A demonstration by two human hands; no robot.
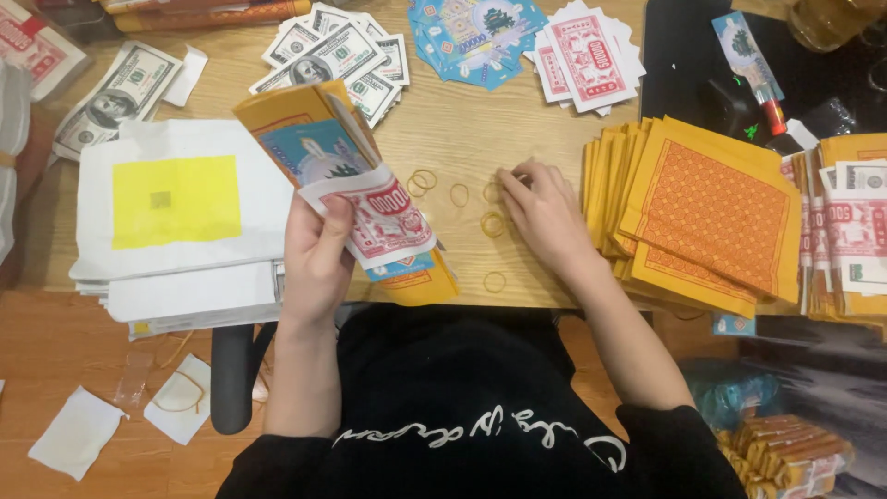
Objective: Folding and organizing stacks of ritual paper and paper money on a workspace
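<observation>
— What's in your left hand [317,248]?

— You're gripping a bundle [351,185] of paper sheets: yellow ones at the back, a blue one, and a red-and-white note on top. Your thumb presses across the red note and your fingers wrap behind, so the hand is clamped on the stack. It's tilted and held just above the near edge of the table [443,120].

— And your right hand [545,214]?

— It's down on the table, fingers curled together at the tips, pinching at a rubber band [492,191]. Whether the band is actually lifted, I can't tell.

— Other bands?

— Several lie loose on the wood between your hands: a pair [423,180] near the bundle, one [459,194] in the middle, one [492,224] just beside your right hand, one [495,282] close to the table's edge.

— What's around you?

— To your right, a fanned pile of yellow-and-orange sheets [702,217], touching your wrist. To your left, a white stack with a yellow square [176,201]. At the far side, green banknotes [342,55], blue notes [476,32] and red notes [587,55] in spread heaps.
</observation>
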